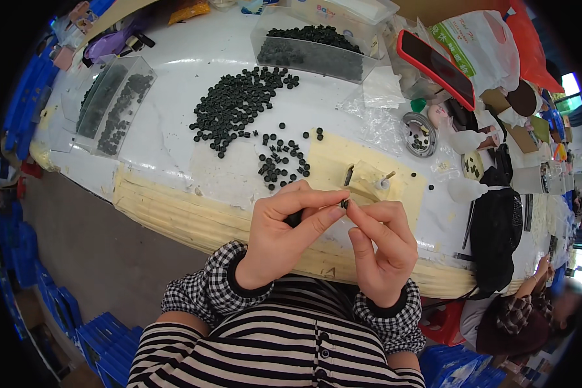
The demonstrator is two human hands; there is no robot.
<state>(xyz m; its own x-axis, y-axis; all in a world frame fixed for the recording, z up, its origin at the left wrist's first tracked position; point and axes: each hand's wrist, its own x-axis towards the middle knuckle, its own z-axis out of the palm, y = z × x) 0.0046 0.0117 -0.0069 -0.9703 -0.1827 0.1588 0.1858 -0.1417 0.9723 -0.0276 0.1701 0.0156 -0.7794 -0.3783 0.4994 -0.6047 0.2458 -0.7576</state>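
Observation:
Thumb and forefinger of my left hand (278, 226) pinch a small black part (344, 204) above the table's near edge. Something dark shows under its curled fingers, too hidden to name. From the other side, my right hand (388, 242) is closed in toward the same part, its forefinger tip against it and its thumb lower and apart. Just beyond the hands, a yellow taped fixture (368, 181) with an upright peg stands on a yellow sheet (330, 152). Several loose black round parts (281, 161) lie left of it, and a larger heap (236, 107) spreads farther back.
Clear bins with black parts stand at the back (310, 55) and far left (119, 107). To the right are a red-edged phone (436, 68), a round metal dish (420, 134), white squeeze bottles (465, 189) and a black bag (495, 236). Another person (524, 310) sits at far right.

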